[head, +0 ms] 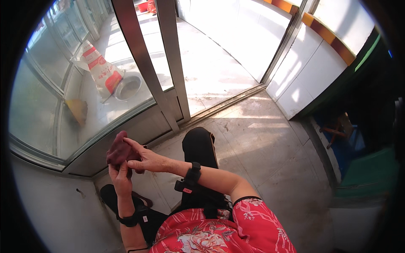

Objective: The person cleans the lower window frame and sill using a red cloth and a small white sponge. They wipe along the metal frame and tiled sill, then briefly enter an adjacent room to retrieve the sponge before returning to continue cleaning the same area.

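Observation:
A crumpled dark red cloth [119, 150] is held up in front of the lower frame of the glass door, left of my knees. My left hand [121, 178] grips its lower edge between thumb and fingers. From the right, my right hand [144, 158] holds the cloth too, its forefinger stretched along the upper part and its thumb near the left fingertips. Part of the cloth hangs behind my right hand, so its full shape is hidden. Black straps with small devices sit on both wrists.
Beyond the glass stand a printed white sack [102, 71] and a metal basin [128, 88]. A sliding-door track [227, 100] crosses the tiled floor ahead. White wall [50, 202] lies at the left. On the right are a green surface [370, 174] and a folding stool [337, 129].

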Demonstrator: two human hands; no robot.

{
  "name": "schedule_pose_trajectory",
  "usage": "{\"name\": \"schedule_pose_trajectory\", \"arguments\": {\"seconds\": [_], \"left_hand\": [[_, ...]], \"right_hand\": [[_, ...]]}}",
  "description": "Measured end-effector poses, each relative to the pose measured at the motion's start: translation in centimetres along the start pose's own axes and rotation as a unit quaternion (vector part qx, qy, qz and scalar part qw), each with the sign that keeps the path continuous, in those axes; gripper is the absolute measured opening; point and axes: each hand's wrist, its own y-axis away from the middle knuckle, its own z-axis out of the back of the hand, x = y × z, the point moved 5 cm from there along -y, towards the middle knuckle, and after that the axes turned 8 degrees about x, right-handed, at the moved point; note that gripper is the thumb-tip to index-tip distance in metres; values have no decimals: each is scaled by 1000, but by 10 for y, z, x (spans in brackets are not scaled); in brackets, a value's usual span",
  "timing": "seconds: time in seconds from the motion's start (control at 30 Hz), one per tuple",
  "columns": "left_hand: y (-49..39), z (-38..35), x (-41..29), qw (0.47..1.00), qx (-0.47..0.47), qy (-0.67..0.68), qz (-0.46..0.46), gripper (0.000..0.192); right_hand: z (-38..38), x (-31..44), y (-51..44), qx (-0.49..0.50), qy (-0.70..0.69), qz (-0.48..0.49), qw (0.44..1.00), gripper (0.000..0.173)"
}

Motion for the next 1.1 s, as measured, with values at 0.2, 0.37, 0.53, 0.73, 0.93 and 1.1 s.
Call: {"name": "schedule_pose_trajectory", "arguments": {"seconds": [0.2, 0.37, 0.53, 0.73, 0.93, 1.1], "left_hand": [[-2, 3, 12, 992, 77, 90, 38, 47], [-10, 8, 31, 985, 106, -56, 128, 51], [-35, -14, 40, 957, 154, -227, 95, 54], [-71, -43, 34, 877, 232, -397, 137, 55], [-129, -93, 12, 711, 183, -679, -12, 54], [-187, -161, 42, 455, 288, -808, -239, 52]], "right_hand": [[-2, -31, 0, -82, -61, 37, 994, 84], [19, -58, -1, -103, -157, -5, 982, 81], [47, -75, 3, -134, -221, 5, 966, 51], [87, -93, 9, -253, -271, -2, 929, 26], [161, -114, 42, -433, -335, 3, 837, 20], [206, -151, 56, -559, -320, -24, 765, 24]]}}
